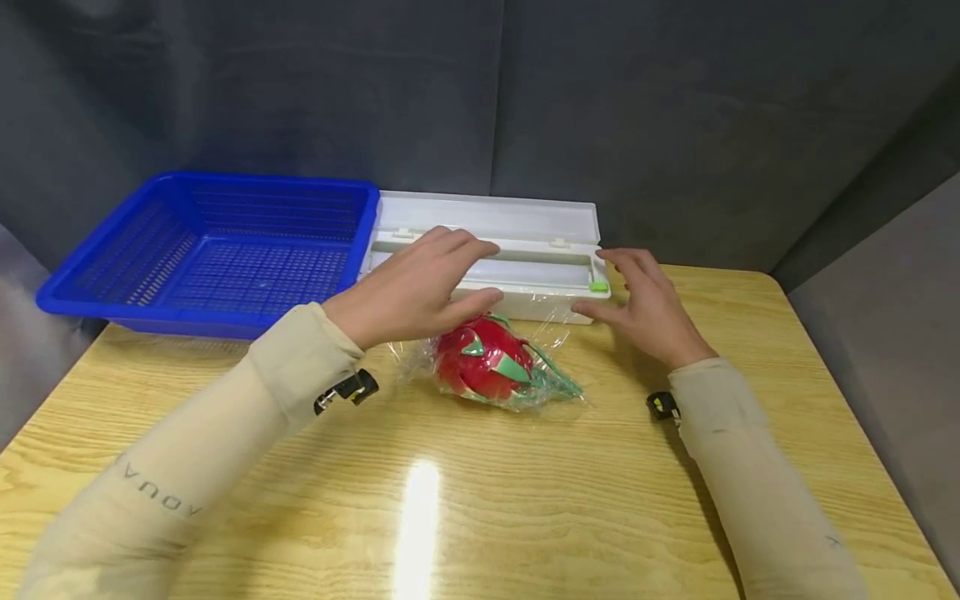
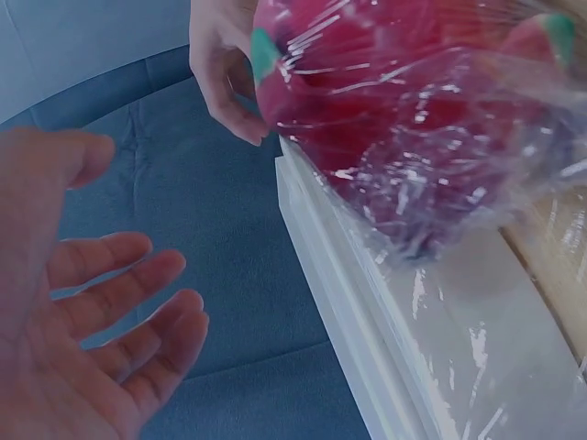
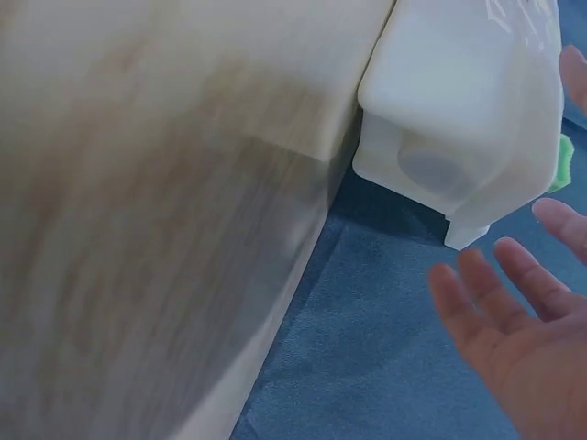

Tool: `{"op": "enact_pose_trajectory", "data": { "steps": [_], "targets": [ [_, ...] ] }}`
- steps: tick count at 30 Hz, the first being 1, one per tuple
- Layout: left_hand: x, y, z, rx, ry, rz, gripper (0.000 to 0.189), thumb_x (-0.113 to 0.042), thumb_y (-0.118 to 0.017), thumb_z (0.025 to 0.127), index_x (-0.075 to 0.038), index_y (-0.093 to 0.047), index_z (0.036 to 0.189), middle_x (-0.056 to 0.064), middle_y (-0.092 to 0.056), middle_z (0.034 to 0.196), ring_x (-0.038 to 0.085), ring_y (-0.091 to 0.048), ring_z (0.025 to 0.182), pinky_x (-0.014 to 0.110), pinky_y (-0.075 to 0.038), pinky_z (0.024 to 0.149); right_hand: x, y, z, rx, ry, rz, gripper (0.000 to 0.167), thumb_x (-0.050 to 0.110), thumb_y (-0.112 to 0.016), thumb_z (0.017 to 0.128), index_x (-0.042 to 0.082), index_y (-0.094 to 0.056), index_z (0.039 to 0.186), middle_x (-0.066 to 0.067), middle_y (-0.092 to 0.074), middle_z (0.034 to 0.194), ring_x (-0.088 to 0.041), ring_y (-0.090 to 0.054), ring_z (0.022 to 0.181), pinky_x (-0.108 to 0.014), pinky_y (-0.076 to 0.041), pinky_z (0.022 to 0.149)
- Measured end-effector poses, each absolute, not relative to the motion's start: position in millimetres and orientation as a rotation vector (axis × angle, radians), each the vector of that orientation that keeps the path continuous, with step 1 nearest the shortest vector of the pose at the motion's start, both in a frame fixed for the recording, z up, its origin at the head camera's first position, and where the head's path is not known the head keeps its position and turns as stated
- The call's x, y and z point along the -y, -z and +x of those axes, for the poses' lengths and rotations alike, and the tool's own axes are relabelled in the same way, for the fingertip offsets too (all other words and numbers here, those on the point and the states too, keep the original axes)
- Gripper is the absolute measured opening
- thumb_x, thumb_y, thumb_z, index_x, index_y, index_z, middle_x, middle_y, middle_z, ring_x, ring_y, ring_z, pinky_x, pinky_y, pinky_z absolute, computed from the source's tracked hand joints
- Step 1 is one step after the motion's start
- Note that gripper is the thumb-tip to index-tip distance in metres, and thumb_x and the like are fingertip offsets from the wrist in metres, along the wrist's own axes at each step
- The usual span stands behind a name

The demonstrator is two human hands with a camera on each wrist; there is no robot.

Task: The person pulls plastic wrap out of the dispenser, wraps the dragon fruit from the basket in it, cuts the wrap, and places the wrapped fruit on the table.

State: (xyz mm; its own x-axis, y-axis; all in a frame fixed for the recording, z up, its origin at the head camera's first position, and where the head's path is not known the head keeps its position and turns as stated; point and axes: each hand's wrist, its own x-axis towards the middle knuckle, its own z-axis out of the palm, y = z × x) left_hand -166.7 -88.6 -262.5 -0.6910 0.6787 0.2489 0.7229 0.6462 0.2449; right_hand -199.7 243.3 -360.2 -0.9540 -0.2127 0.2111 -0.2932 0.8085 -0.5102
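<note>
A red dragon fruit (image 1: 487, 360) with green scales, loosely wrapped in clear cling film, lies at the middle of the wooden table. Just behind it stands a long white cling film dispenser (image 1: 537, 300), its lid raised at the back and a green slider (image 1: 598, 287) at its right end. My left hand (image 1: 420, 287) hovers over the dispenser's left part, fingers spread and holding nothing, with the thumb near the fruit. In the left wrist view its palm and loosely bent fingers (image 2: 165, 353) show. My right hand (image 1: 648, 304) is spread beside the dispenser's right end, fingertips close to its corner.
A blue plastic basket (image 1: 202, 319) with mesh walls stands at the back left, against the dispenser's left end. Behind the table hangs a dark grey cloth (image 1: 675, 125). The table (image 1: 525, 500) reflects a bright light near the front.
</note>
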Motion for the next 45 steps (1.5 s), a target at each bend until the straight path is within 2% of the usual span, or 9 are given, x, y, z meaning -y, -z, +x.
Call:
{"op": "enact_pose_trajectory", "data": {
  "steps": [11,19,23,30,37,42,45],
  "targets": [
    [67,253,-178,2.764,0.379,-1.228,0.052,-0.041,-0.056,0.104,-0.003,-0.059,0.141,0.013,-0.067,0.137,0.033,-0.06,0.128,0.042,-0.045,0.116,-245,357,-207,2.927,-0.767,0.336,0.095,0.059,-0.081,0.082,0.01,-0.045,0.154,-0.018,-0.048,0.155,-0.041,-0.046,0.144,-0.063,-0.04,0.117],
    [57,249,-185,2.83,0.329,-1.21,0.053,-0.042,-0.054,0.105,-0.005,-0.058,0.142,0.011,-0.067,0.138,0.031,-0.06,0.127,0.041,-0.046,0.116,-244,355,-209,3.011,-0.734,0.331,0.103,0.071,-0.075,0.081,0.015,-0.038,0.159,-0.021,-0.046,0.158,-0.045,-0.044,0.144,-0.066,-0.038,0.117],
    [51,248,-189,2.836,0.264,-1.226,0.054,-0.043,-0.054,0.105,-0.005,-0.058,0.143,0.011,-0.067,0.138,0.031,-0.061,0.127,0.041,-0.046,0.116,-243,354,-210,3.021,-0.649,0.37,0.101,0.071,-0.072,0.083,0.012,-0.039,0.158,-0.022,-0.048,0.156,-0.047,-0.044,0.143,-0.067,-0.038,0.116],
    [39,249,-196,2.838,0.16,-1.252,0.055,-0.045,-0.053,0.105,-0.006,-0.058,0.143,0.01,-0.066,0.14,0.031,-0.061,0.128,0.041,-0.048,0.115,-244,352,-208,2.973,-0.369,0.495,0.095,0.069,-0.066,0.09,0.006,-0.042,0.156,-0.023,-0.066,0.132,-0.046,-0.058,0.119,-0.063,-0.05,0.098],
    [24,251,-200,2.825,0.105,-1.299,0.053,-0.044,-0.055,0.104,-0.006,-0.06,0.141,0.01,-0.068,0.137,0.03,-0.064,0.121,0.04,-0.05,0.11,-246,354,-206,2.915,-0.296,0.528,0.089,0.064,-0.069,0.09,0.005,-0.046,0.153,-0.023,-0.071,0.118,-0.045,-0.06,0.111,-0.06,-0.051,0.093],
    [16,253,-199,2.821,0.077,-1.303,0.051,-0.044,-0.054,0.104,-0.006,-0.061,0.138,0.009,-0.069,0.134,0.03,-0.064,0.12,0.041,-0.05,0.109,-245,354,-205,2.891,-0.263,0.549,0.089,0.063,-0.07,0.09,0.002,-0.047,0.15,-0.024,-0.067,0.129,-0.047,-0.061,0.113,-0.06,-0.051,0.096],
    [12,253,-199,2.818,0.033,-1.315,0.049,-0.044,-0.053,0.104,-0.007,-0.063,0.134,0.009,-0.07,0.13,0.031,-0.064,0.119,0.041,-0.05,0.109,-243,353,-203,2.924,-0.206,0.547,0.091,0.066,-0.064,0.092,0.002,-0.043,0.153,-0.025,-0.06,0.141,-0.049,-0.058,0.12,-0.063,-0.048,0.101]
  ]
}}
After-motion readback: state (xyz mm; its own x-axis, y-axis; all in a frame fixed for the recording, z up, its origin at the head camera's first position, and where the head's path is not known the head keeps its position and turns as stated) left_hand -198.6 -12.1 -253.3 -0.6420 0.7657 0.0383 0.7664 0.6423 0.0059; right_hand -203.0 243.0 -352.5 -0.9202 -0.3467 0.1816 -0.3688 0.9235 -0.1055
